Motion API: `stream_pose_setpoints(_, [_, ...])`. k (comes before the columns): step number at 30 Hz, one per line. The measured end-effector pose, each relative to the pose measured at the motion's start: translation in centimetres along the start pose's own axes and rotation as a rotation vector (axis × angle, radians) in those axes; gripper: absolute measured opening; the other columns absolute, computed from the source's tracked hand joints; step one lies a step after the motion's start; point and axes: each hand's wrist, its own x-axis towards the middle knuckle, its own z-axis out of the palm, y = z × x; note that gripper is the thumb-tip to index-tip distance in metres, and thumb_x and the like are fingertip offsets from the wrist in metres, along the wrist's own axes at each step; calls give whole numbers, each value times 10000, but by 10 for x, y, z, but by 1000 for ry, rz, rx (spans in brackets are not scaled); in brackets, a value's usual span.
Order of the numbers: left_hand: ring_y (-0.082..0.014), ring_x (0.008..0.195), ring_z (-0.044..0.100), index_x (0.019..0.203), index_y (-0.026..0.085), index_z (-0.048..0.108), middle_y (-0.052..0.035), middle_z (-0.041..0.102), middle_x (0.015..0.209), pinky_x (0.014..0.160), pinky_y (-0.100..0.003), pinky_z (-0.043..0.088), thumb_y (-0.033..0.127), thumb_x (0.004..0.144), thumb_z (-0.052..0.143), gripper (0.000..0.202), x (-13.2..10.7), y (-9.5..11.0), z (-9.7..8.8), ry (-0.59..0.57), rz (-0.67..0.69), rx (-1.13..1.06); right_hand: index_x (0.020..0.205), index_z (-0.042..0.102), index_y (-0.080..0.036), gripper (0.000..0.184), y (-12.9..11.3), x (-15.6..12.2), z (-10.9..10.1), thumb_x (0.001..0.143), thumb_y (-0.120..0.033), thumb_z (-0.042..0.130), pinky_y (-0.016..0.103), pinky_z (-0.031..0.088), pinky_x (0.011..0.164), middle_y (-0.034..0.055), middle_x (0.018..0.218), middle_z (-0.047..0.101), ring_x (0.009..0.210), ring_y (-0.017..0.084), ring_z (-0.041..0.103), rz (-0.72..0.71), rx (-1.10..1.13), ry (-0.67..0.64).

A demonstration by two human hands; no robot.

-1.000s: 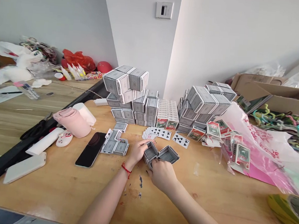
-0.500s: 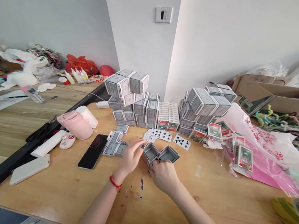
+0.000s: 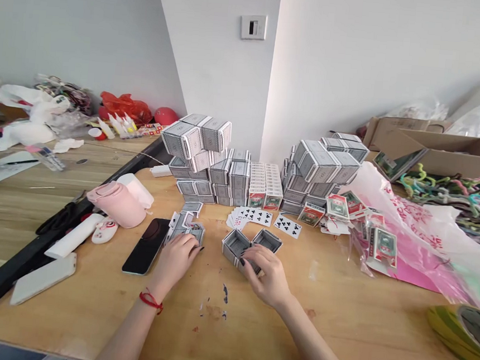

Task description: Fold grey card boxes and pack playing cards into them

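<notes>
In the head view, my left hand [image 3: 178, 257] rests at the near edge of a small pile of folded playing cards [image 3: 183, 222]. Its fingers are bent together on a card there, and the pinch is partly hidden. My right hand [image 3: 269, 273] is closed over the near side of two joined open boxes made of playing cards [image 3: 230, 251], its thumb against the front wall. Patterned grey card backs line the boxes inside and out. Behind them lie a fan of face-up cards [image 3: 239, 217] and a loose seven of clubs [image 3: 287, 226].
Stacked card blocks stand at left [image 3: 197, 137] and right [image 3: 317, 161], with rows of card packs [image 3: 265, 182] between. A black phone [image 3: 145, 246] lies left of the folded cards. Card packs [image 3: 384, 246], plastic bags and yellow tape [image 3: 459, 333] occupy the right.
My left hand has moved left from the open boxes to the folded cards. My right hand stays at the boxes, its fingers now higher over the near wall. The view has shifted slightly.
</notes>
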Motion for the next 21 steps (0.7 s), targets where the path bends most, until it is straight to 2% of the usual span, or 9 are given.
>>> stream_pose_setpoints(3, [-167, 816, 568, 746, 208, 566, -34, 615, 841, 754, -277, 426, 268, 811, 471, 130, 15, 12, -11, 149, -48, -191, 871, 586, -202, 200, 5, -2, -1, 841, -231, 391, 331, 451, 814, 77, 847, 643, 861, 179, 583, 75, 76, 131])
stream_pose_setpoints(6, [-155, 824, 563, 740, 183, 563, -34, 608, 809, 788, -273, 429, 275, 785, 525, 109, 30, 27, -24, 395, -135, -397, 975, 570, -209, 210, 3, 3, -6, 834, -262, 423, 340, 470, 806, 89, 950, 618, 896, 188, 575, 166, 193, 142])
stream_pose_setpoints(7, [-150, 811, 563, 745, 179, 561, -31, 604, 795, 773, -268, 435, 280, 783, 531, 112, 34, 34, -28, 457, -164, -480, 1054, 541, -216, 256, 1, 6, -7, 824, -284, 454, 343, 475, 809, 95, 1021, 595, 928, 191, 566, 184, 254, 120])
stream_pose_setpoints(9, [-144, 794, 563, 730, 171, 559, -32, 595, 789, 722, -253, 449, 297, 775, 546, 135, 40, 51, -35, 510, -171, -679, 1250, 392, -244, 505, -5, 14, -8, 778, -332, 546, 331, 495, 791, 111, 1214, 483, 1017, 198, 531, 202, 416, 34])
stream_pose_setpoints(11, [-141, 763, 558, 686, 163, 561, -32, 586, 763, 675, -240, 452, 308, 761, 567, 163, 44, 71, -39, 480, -135, -838, 1348, 224, -284, 753, -10, 22, -8, 718, -365, 630, 321, 506, 775, 119, 1363, 321, 1092, 210, 491, 198, 594, -82])
stream_pose_setpoints(13, [-138, 735, 554, 669, 162, 573, -33, 578, 741, 662, -243, 454, 302, 765, 570, 170, 47, 90, -39, 373, -78, -950, 1361, 182, -304, 819, -13, 31, -7, 696, -383, 654, 322, 507, 774, 115, 1399, 266, 1111, 217, 483, 174, 753, -184])
stream_pose_setpoints(16, [-150, 750, 551, 681, 165, 575, -42, 583, 746, 690, -266, 454, 325, 783, 550, 192, 49, 107, -36, 259, -26, -1064, 1316, 304, -274, 721, -11, 46, -12, 696, -405, 648, 338, 480, 830, 99, 1331, 385, 1130, 217, 473, 135, 856, -265])
stream_pose_setpoints(18, [-161, 759, 549, 674, 165, 565, -49, 585, 750, 705, -282, 451, 364, 782, 546, 228, 51, 110, -33, 222, -8, -1114, 1276, 375, -253, 696, -10, 55, -21, 666, -401, 676, 346, 437, 894, 88, 1306, 419, 1158, 216, 447, 118, 826, -276])
stream_pose_setpoints(21, [-163, 744, 542, 656, 161, 552, -50, 577, 737, 697, -289, 443, 395, 770, 556, 261, 53, 108, -31, 188, 26, -1191, 1272, 387, -229, 737, -10, 64, -37, 629, -393, 708, 369, 360, 973, 88, 1291, 447, 1173, 214, 437, 68, 788, -337])
